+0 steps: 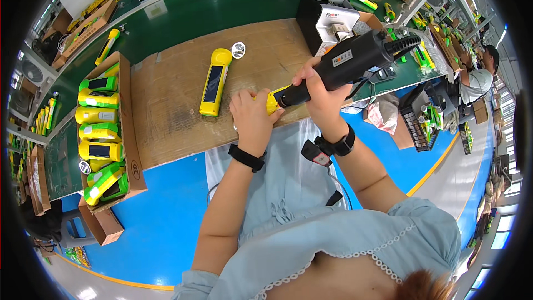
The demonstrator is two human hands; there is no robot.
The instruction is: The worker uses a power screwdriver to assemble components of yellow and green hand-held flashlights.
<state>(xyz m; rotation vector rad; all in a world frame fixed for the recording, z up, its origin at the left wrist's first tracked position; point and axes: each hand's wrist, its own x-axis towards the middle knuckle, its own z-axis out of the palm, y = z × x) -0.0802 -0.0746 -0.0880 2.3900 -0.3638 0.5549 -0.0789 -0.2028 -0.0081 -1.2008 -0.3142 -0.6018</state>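
"In the head view, where is the piece being worked on?"

"The yellow piece (273, 101) is at the near edge of the cardboard mat (166, 128), mostly hidden under the left hand (252, 112). Those fingers are curled closely around it."

"And the right hand (322, 91)?"

"Its fingers wrap the lower body of a black power tool (347, 61), which tilts down so that its nose meets the yellow piece. Whether the tool is running, nobody can tell."

"So how far along is it?"

"Under way, by the look of it — the tool is on the piece, so that step seems unfinished. The contact itself is too covered to judge more."

"What about the rest?"

"One flashlight (214, 83) lies on the mat, away from both hands, with a round reflector (238, 50) beside its head; it probably isn't complete. The carton (136, 150) at the left holds a stack of yellow-and-green flashlights (100, 99). One reflector shows there too — so whether those are done or waiting, the view doesn't say."
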